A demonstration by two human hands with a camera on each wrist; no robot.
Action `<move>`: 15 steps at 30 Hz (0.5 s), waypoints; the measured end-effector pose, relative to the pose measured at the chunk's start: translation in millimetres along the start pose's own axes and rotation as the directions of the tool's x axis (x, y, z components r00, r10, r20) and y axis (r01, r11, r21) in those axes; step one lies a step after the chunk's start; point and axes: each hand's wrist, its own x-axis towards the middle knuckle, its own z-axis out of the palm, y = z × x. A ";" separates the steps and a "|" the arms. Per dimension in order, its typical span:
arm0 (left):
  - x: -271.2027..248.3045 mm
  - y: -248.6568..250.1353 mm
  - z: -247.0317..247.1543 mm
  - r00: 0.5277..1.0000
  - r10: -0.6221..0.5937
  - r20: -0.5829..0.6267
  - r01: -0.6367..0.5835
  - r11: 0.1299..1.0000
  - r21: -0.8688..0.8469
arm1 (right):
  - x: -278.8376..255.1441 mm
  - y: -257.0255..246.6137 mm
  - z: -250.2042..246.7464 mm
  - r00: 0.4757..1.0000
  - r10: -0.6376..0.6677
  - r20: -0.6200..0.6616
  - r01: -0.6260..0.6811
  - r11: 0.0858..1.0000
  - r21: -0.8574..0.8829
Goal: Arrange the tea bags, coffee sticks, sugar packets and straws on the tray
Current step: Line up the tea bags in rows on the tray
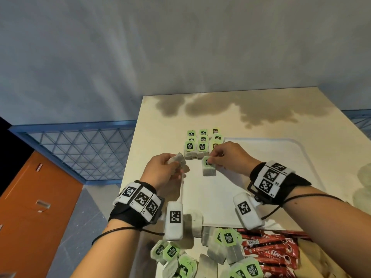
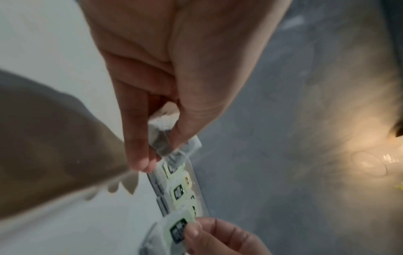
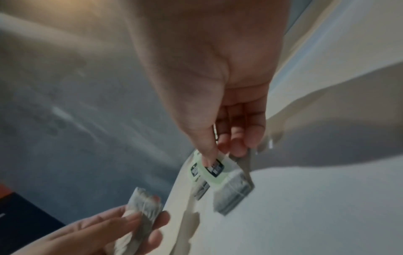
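Loose tea bags [image 1: 226, 245] and red coffee sticks [image 1: 269, 251] lie heaped at the near edge of the counter [image 1: 261, 103], close under the person's wrists, so most of the sorting looks still to come. Right-hand fingers [image 3: 226, 145] pinch the green tag of one tea bag [image 1: 208, 167], which hangs just above the white tray [image 1: 291, 149], in front of the rows already laid. Fingers of the left hand [image 1: 166, 169] are curled round a small bunch of bags [image 1: 178, 158], held just beside the tray's left edge. Beyond both hands, the laid rows [image 1: 202, 143] sit three across at the tray's far left corner, tags up. By my reckoning the tea is perhaps half placed; coffee sticks have not been started, and I can't make out any sugar packets or straws for certain. Pale and stained brown toward its far side, the counter stands against a grey wall [image 1: 180, 47]. Left of it I see blue mesh railing [image 1: 80, 149] and an orange panel [image 1: 34, 197].
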 end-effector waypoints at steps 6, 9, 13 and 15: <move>5.1 -2.2 -15.4 0.994 0.093 -0.065 -0.082 0.986 0.146 | 17.7 -4.8 1.0 0.989 -0.087 -0.121 0.082 0.995 -0.049; 5.7 -0.9 -16.4 0.992 0.089 -0.095 -0.073 0.984 0.161 | 25.0 -9.6 0.6 0.988 -0.067 -0.137 0.057 0.996 -0.074; 1.8 4.0 -10.9 0.992 0.074 -0.106 -0.059 0.989 0.139 | 20.9 -13.3 -1.5 0.972 -0.081 -0.219 0.062 0.994 -0.094; 1.3 6.8 -5.1 0.992 0.048 -0.117 -0.037 0.994 0.101 | 9.0 -21.4 -0.3 0.958 -0.161 -0.235 0.148 0.986 -0.074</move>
